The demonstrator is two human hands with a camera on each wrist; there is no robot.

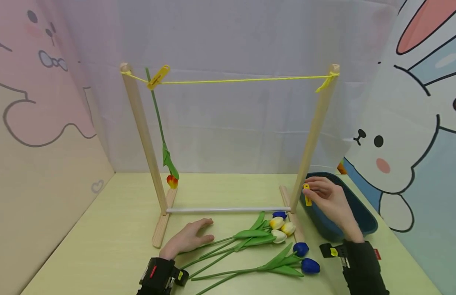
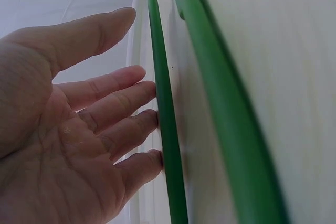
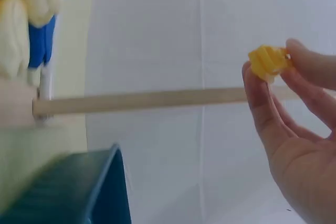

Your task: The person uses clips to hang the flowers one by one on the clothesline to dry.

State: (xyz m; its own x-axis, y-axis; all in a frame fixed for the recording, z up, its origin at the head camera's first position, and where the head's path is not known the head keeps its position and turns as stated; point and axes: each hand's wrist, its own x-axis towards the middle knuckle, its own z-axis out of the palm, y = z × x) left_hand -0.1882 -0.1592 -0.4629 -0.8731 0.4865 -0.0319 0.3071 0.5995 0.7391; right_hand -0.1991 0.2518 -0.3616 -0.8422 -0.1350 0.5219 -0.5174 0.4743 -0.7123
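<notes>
My right hand point(image 1: 333, 207) pinches a small yellow clothespin point(image 1: 308, 196) between thumb and fingers, above a dark blue basket point(image 1: 364, 213). In the right wrist view the clothespin point(image 3: 269, 61) shows end-on at the fingertips. My left hand point(image 1: 189, 238) is spread low over the table, beside the stem ends of artificial tulips. Its fingertips are right at a green stem point(image 2: 167, 124) in the left wrist view, with no grip round it. White and yellow tulips point(image 1: 277, 223) and blue tulips point(image 1: 301, 249) lie with their heads to the right.
A wooden frame point(image 1: 305, 155) stands behind the flowers, a yellow cord point(image 1: 242, 80) strung between its posts. At the cord's left end another yellow clothespin point(image 1: 158, 77) holds a red-orange tulip point(image 1: 172, 181) head down. A white rod point(image 1: 228, 210) joins the posts low down.
</notes>
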